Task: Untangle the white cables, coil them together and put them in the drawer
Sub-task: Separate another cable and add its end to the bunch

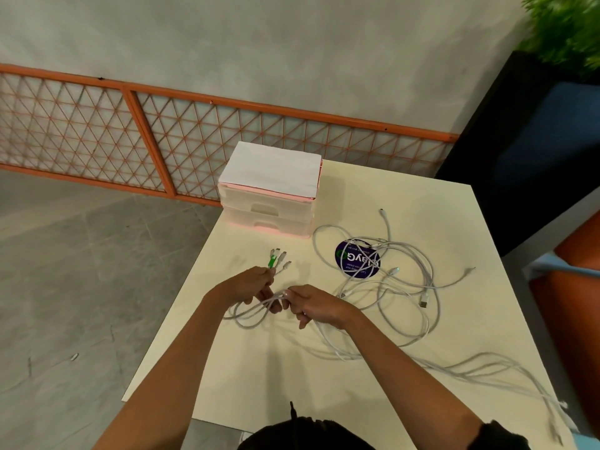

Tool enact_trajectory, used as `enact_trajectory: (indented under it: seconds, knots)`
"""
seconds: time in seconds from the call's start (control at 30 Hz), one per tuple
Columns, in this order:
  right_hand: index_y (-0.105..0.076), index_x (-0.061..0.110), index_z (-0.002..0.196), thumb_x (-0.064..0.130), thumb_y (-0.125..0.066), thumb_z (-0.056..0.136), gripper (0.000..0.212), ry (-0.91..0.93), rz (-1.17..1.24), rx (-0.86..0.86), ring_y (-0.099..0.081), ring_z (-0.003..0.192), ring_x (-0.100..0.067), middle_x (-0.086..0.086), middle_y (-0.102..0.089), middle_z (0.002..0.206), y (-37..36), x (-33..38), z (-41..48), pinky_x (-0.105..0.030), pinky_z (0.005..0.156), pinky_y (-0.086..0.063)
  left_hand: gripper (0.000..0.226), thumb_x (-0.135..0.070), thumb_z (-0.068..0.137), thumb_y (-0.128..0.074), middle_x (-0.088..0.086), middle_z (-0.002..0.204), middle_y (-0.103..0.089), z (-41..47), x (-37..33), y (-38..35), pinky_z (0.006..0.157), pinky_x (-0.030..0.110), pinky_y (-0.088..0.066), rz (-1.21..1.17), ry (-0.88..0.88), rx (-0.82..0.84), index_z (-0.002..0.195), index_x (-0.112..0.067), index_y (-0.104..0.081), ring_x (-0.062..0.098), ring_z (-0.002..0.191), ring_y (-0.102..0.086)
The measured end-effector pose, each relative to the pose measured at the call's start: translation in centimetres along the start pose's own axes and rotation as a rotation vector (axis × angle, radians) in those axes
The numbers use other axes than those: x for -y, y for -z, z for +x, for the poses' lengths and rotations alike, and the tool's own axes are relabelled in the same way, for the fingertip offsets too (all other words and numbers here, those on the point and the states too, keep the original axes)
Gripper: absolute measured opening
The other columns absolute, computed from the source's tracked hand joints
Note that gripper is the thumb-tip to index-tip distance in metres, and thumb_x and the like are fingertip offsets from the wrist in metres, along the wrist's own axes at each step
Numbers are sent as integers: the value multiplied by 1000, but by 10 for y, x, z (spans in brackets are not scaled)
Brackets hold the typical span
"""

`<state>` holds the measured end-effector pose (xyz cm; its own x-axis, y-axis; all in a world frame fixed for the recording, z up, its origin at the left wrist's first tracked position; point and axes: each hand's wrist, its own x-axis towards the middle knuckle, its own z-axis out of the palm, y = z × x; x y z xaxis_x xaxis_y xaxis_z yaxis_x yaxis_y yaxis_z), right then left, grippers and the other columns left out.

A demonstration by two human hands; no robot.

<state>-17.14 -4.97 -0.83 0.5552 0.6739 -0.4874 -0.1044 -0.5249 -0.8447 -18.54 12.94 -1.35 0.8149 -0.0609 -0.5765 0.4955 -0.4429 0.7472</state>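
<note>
Several white cables (pixel 394 280) lie tangled on the cream table (pixel 259 368), spreading from the middle to the right front corner. My left hand (pixel 250 284) grips a bunch of cable ends, their plugs (pixel 277 256) sticking up, one with a green tip. My right hand (pixel 316 306) pinches the same strands just to the right, and a small loop hangs below both hands. A white and pink drawer unit (pixel 269 196) stands at the table's far edge, both drawers shut.
A round dark blue sticker (pixel 357 259) lies on the table under the tangle. An orange lattice fence (pixel 162 138) runs behind the table. A dark planter (pixel 519 141) with a green plant stands at the right. The table's left edge drops to grey floor.
</note>
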Motion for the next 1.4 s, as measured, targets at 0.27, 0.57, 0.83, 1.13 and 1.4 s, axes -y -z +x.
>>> enact_trajectory:
  seconds: [0.27, 0.57, 0.83, 1.13, 1.4]
  knots:
    - [-56, 8, 96, 24, -34, 103, 29, 62, -481, -145, -51, 73, -19, -8, -59, 90, -3, 8, 9, -27, 63, -37, 31, -29, 105, -22, 0, 54, -58, -5, 0, -2, 45, 22, -26, -73, 90, 38, 93, -8, -42, 15, 51, -62]
    - [-48, 5, 113, 11, -39, 97, 20, 24, -719, -238, -58, 95, -37, -18, -60, 109, -20, 0, 13, -34, 67, -37, 36, -29, 106, -24, 6, 58, -64, 1, 8, -6, 51, 23, -42, -135, 51, -186, 84, -8, -44, 19, 56, -62]
    - [-48, 20, 81, 41, -33, 101, 33, -19, -238, -162, -35, 54, -9, 7, -41, 65, 5, -8, -7, -19, 46, -28, 39, -33, 105, -28, -6, 43, -33, 9, 34, 54, 39, 15, -42, -1064, -20, -646, 69, -18, -34, 4, 28, -31]
    - [-37, 22, 71, 46, -38, 99, 37, 89, 80, -268, -22, 44, -4, 12, -28, 53, 16, 0, -9, -20, 40, -16, 38, -25, 105, -27, -10, 35, -45, 10, 58, 53, 65, 26, -38, -1743, -32, -586, 68, -21, -35, 0, 33, -48]
    - [-37, 19, 74, 45, -35, 100, 37, 102, 105, -354, -22, 43, -3, 9, -28, 55, 17, 1, -9, -20, 40, -17, 48, -54, 83, -64, 3, 91, -66, 8, 20, -4, 81, 37, -56, -1922, -104, -422, 102, -11, -53, 16, 81, -68]
